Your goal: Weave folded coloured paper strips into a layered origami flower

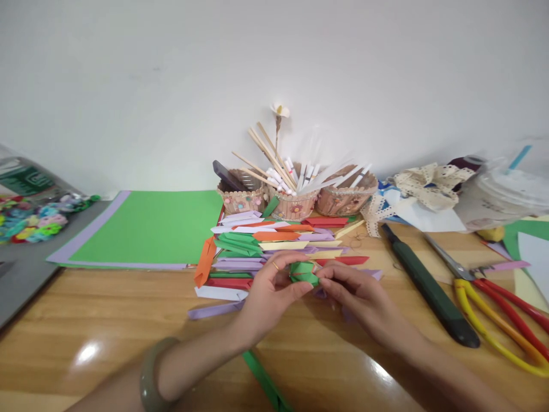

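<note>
My left hand [274,294], with a ring on one finger and a bangle at the wrist, is closed around a small folded green paper piece [302,273]. My right hand [355,289] pinches the right edge of the same piece, and its fingertips partly hide that edge. Behind and beneath both hands lie many folded paper strips [238,245] in green, orange, white, purple, red and yellow. A long green paper strip [262,377] lies on the table below my left forearm.
Decorated baskets [291,207] with sticks and pens stand against the wall. Green sheets [150,229] lie left, near a grey laptop-like slab [26,280]. On the right are a dark green cutter-like tool [429,286], scissors [465,280], lace ribbon [429,186] and a plastic cup [497,191].
</note>
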Demonstrator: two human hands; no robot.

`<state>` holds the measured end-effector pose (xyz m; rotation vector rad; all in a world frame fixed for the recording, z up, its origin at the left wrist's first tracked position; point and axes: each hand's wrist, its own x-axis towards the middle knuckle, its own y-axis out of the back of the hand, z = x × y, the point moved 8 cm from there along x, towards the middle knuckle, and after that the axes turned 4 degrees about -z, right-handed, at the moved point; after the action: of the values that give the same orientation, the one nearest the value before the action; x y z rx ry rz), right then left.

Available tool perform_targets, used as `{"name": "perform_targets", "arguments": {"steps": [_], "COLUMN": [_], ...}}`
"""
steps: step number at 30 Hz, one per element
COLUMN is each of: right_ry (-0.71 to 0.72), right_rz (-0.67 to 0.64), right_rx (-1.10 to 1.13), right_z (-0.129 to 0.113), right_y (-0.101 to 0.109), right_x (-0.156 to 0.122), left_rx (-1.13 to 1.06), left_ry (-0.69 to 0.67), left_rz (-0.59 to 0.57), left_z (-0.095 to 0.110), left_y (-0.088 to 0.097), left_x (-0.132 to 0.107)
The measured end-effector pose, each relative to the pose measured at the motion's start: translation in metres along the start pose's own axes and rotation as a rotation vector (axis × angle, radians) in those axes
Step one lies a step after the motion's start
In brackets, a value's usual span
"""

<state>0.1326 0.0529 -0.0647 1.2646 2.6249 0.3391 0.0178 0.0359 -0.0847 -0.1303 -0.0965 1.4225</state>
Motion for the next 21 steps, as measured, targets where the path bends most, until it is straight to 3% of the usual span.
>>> {"name": "perform_targets", "arguments": {"steps": [5, 14, 21], "right_ry": [0.003, -0.068, -0.16], "right_rz": [0.054, 0.017, 0.042], "right_rx": [0.005, 0.059, 0.087], "right_z": [0.0009, -0.0031, 0.0058], "right_y": [0.0028, 0.0031, 0.0066], "right_x": [0.0001, -0.0011, -0.0029], "left_rx": [0.019, -0.002, 0.013], "left_ry": [-0.015, 0.008, -0.051], "left_rz": [-0.017, -0.018, -0.031], "left_z": [-0.0001, -0.0006, 0.0013], "left_y": [-0.001, -0.0014, -0.0014], "left_x": [-0.0006, -0.0006, -0.0019]}}
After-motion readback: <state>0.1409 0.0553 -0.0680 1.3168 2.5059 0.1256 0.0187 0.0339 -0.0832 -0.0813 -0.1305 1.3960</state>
